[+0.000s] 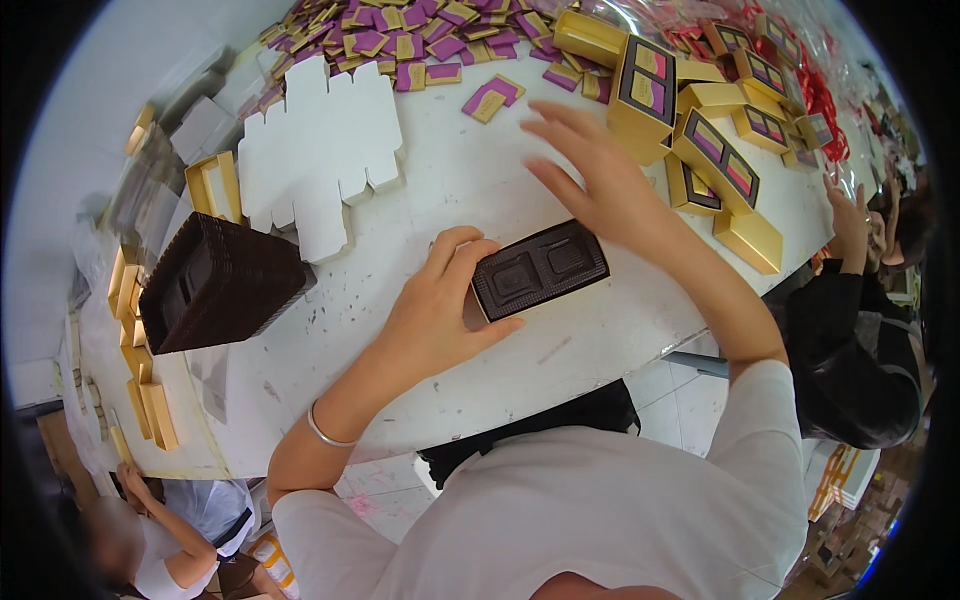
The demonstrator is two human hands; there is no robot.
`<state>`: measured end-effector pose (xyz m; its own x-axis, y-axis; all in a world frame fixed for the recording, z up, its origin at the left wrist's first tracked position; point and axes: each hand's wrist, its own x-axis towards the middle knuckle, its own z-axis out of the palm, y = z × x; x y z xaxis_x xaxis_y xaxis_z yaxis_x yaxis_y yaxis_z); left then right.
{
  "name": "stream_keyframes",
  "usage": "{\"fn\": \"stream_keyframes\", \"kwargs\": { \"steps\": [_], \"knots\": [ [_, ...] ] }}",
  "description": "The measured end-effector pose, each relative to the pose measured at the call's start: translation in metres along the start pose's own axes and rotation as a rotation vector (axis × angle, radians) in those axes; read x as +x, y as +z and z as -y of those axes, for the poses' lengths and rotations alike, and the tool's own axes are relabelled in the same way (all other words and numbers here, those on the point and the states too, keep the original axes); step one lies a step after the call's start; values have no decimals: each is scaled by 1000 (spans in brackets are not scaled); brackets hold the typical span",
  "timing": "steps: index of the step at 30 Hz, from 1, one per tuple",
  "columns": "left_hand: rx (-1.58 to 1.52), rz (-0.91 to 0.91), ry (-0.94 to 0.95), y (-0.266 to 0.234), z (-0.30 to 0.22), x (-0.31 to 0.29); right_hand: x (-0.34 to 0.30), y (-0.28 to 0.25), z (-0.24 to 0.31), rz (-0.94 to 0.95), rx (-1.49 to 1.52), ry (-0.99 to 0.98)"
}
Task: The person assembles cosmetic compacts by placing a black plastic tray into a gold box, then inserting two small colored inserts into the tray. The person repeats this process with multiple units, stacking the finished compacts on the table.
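A small gold box [540,268] lies in front of me with a dark brown plastic tray of two square hollows in it. My left hand [437,300] grips the box's left end between thumb and fingers. Over the table, beyond the box, my right hand [592,180] reaches forward with its fingers apart and nothing in them. Nearest to it is a small purple and gold packet [487,105] lying by itself, close to another one. Both hollows of the tray hold no packet.
Purple and gold packets [400,40] are heaped at the far edge. Filled gold boxes [645,95] stand piled at the right. At the left are stacked dark trays [230,285] and flat white card blanks [320,140]. Other people [850,340] work at the right and lower left.
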<state>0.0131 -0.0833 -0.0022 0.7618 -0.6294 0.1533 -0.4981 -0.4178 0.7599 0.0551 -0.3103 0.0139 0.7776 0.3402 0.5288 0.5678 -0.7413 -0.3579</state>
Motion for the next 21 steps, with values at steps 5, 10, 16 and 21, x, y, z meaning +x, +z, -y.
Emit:
{"fn": "stream_keyframes", "kwargs": {
  "steps": [5, 10, 16, 21],
  "knots": [
    [-26, 28, 31, 5, 5, -3, 64, 71, -48, 86, -304, -106],
    [-94, 28, -35, 4, 8, -3, 66, 49, -33, 321, -45, -56],
    [-166, -3, -38, 5, 9, -3, -11, -24, 27, 489, 512, -314],
    [-162, 10, -44, 4, 11, -4, -48, -20, 37, 296, 349, -211]
  ]
}}
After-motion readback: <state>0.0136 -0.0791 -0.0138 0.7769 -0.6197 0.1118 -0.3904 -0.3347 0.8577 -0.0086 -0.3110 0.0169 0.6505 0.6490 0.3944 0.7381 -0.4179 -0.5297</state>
